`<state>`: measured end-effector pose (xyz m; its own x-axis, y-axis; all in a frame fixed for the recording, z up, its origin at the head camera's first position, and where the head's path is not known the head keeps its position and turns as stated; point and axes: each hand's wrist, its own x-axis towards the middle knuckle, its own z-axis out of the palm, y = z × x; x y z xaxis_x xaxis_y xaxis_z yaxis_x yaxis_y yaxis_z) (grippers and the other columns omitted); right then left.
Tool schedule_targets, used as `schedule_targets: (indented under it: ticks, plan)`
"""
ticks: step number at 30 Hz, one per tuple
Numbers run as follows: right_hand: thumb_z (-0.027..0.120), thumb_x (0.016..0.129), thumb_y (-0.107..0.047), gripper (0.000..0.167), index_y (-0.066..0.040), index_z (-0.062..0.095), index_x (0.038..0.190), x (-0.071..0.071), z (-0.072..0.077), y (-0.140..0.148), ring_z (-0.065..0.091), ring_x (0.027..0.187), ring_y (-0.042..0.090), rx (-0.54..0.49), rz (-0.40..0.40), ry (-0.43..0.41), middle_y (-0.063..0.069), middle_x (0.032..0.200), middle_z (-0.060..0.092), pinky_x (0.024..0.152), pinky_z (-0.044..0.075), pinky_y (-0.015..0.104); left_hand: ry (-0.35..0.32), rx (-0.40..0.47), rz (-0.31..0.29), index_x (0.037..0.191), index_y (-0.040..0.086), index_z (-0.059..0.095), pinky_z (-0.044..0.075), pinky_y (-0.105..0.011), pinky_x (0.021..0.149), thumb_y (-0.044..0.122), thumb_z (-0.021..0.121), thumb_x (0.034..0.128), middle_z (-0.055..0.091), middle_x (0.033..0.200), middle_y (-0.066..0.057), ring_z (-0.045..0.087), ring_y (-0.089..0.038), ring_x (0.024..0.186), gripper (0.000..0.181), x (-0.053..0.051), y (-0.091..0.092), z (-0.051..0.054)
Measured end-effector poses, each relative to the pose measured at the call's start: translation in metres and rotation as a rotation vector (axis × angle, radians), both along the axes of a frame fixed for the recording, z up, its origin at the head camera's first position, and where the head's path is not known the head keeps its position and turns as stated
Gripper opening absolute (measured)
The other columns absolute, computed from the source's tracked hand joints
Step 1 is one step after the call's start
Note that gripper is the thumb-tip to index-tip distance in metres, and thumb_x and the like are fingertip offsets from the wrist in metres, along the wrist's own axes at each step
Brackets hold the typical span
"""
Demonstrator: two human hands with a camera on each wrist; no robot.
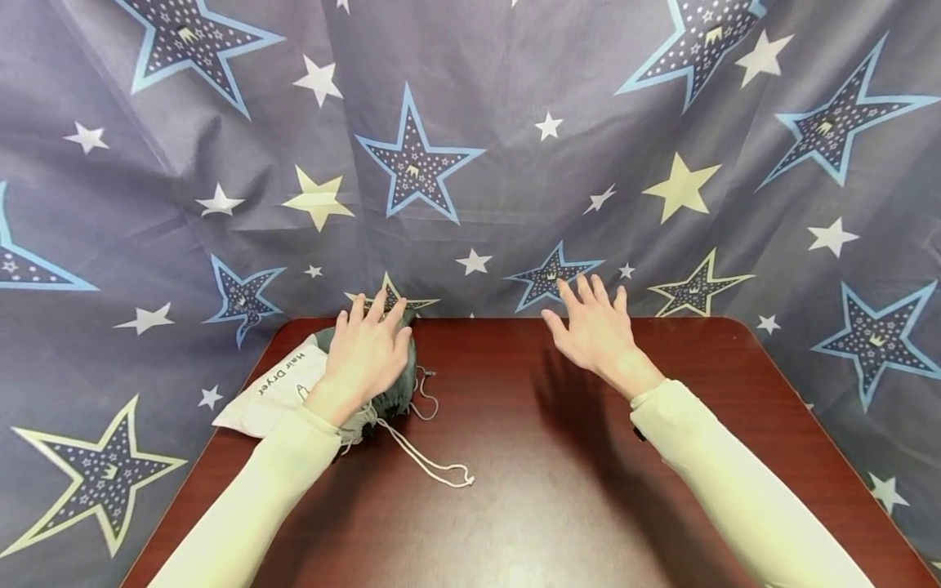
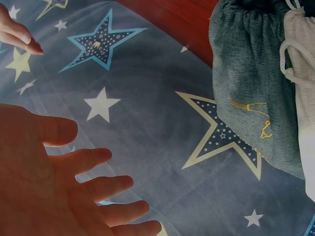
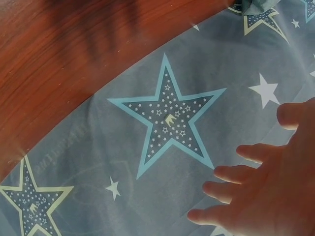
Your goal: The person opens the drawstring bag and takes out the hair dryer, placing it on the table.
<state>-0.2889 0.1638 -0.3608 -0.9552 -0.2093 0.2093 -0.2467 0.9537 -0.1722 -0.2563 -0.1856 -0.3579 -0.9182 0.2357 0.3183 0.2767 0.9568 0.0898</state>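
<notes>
Two drawstring bags lie side by side at the left of the table. One is a white bag [image 1: 275, 384] printed "Hair Dryer", with a pale cord [image 1: 434, 469] trailing onto the tabletop. The other is a dark green-grey bag [image 2: 258, 88] with a small yellow hair-dryer outline, partly hidden by my left hand in the head view. My left hand [image 1: 367, 351] is held over the bags with its fingers spread, apart from them in the left wrist view. My right hand [image 1: 594, 327] hovers over the table's far right part, fingers spread, holding nothing.
The reddish-brown wooden table [image 1: 500, 400] has rounded far corners. A grey curtain [image 1: 485, 82] with blue, yellow and white stars hangs right behind its far edge and along the sides. A thin grey cord [image 1: 426, 400] lies by the dark bag.
</notes>
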Motion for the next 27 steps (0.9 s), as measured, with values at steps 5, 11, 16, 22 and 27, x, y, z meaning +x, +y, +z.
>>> schedule_targets:
  ticks: [5,11,16,22,27]
  plan:
    - [0.04,0.109,-0.051,0.07,-0.009,0.035,0.164,0.001,0.0,-0.002,0.017,0.156,0.045,0.008,0.003,-0.002,0.026,0.167,0.029,0.119,0.006,0.072,0.013,-0.002,0.006,0.157,0.009,0.05,0.029,-0.069,0.114,0.031,0.047,0.1083,0.043,0.159,-0.026,0.033,-0.053,0.146,0.053,0.003,-0.003,-0.003]
    - [0.041,0.109,-0.051,0.07,-0.008,0.035,0.164,0.003,-0.002,-0.006,0.018,0.156,0.045,-0.003,0.011,-0.004,0.026,0.167,0.03,0.119,0.006,0.072,-0.012,0.007,0.018,0.156,0.008,0.05,0.027,-0.069,0.115,0.031,0.047,0.1087,0.042,0.159,-0.027,0.031,-0.054,0.147,0.053,0.008,-0.006,-0.004]
    - [0.041,0.109,-0.05,0.069,-0.008,0.035,0.164,0.004,-0.005,-0.012,0.019,0.156,0.045,-0.002,0.016,-0.004,0.025,0.166,0.032,0.119,0.006,0.072,-0.025,-0.003,0.029,0.156,0.008,0.05,0.026,-0.068,0.116,0.031,0.046,0.1091,0.043,0.159,-0.026,0.031,-0.053,0.148,0.053,0.01,-0.009,-0.005]
    - [0.041,0.109,-0.05,0.068,-0.009,0.036,0.164,0.006,-0.009,-0.023,0.019,0.156,0.044,-0.003,0.03,-0.019,0.024,0.167,0.032,0.12,0.006,0.071,-0.029,-0.006,0.036,0.155,0.006,0.051,0.026,-0.068,0.116,0.031,0.046,0.109,0.047,0.154,-0.028,0.034,-0.054,0.145,0.053,0.015,-0.014,-0.01]
    - [0.043,0.11,-0.048,0.067,-0.008,0.038,0.163,0.009,-0.011,-0.03,0.021,0.156,0.044,-0.001,0.045,-0.01,0.024,0.166,0.033,0.12,0.009,0.071,-0.022,-0.01,0.042,0.154,0.005,0.053,0.027,-0.068,0.115,0.031,0.045,0.1088,0.049,0.152,-0.028,0.036,-0.053,0.145,0.052,0.018,-0.017,-0.015]
